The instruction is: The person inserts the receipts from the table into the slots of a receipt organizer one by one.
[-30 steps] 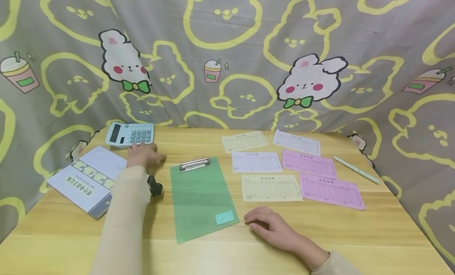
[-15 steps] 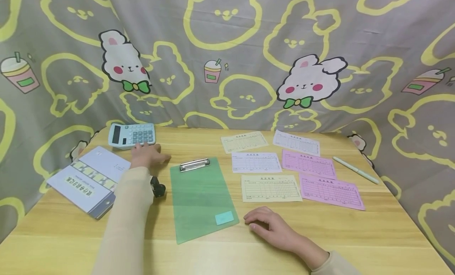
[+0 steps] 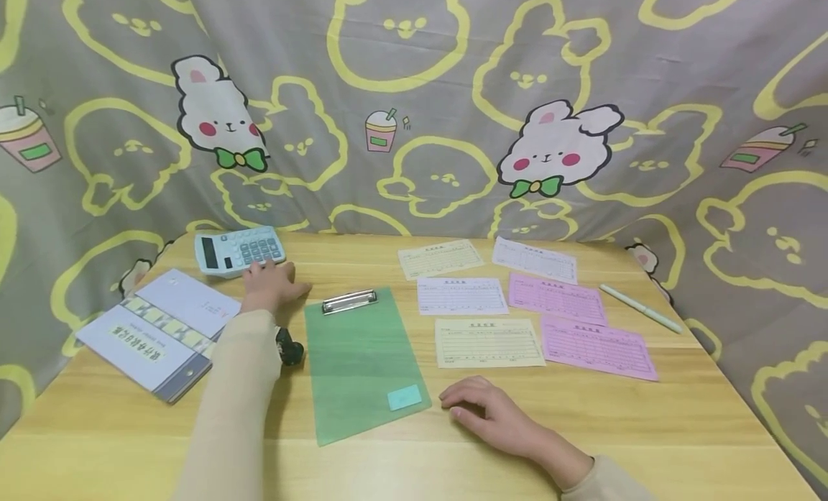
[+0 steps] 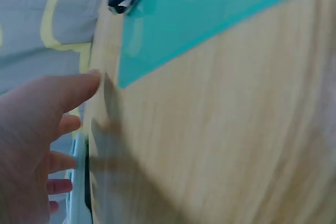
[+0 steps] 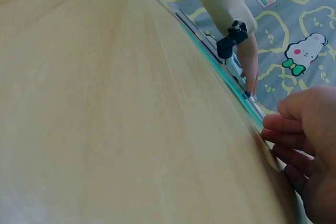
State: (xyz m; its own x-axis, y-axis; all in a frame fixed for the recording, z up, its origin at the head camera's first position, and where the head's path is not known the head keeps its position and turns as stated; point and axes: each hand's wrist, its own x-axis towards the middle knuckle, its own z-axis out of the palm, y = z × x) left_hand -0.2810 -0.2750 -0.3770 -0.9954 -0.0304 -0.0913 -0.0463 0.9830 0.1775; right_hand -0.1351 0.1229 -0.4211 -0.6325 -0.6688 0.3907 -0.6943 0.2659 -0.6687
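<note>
My left hand reaches to the back left of the table, its fingertips on the near edge of a light blue calculator. Its thumb points away to the right. In the left wrist view the fingers are spread along the calculator's side. My right hand rests on the table with loosely bent fingers and holds nothing. Just left of it lies a green clipboard with a metal clip and a small blue label. In the right wrist view, the right hand lies low beside the clipboard's edge.
Lilac account booklets lie overlapping left of my left forearm. Right of the clipboard are several printed slips: yellow, white and pink. A pale green pen lies near the right edge. A patterned curtain hangs behind.
My left hand has shifted slightly right, and the calculator has moved a little right and turned slightly with it. The right hand stays in place. The head view has swung slightly.
</note>
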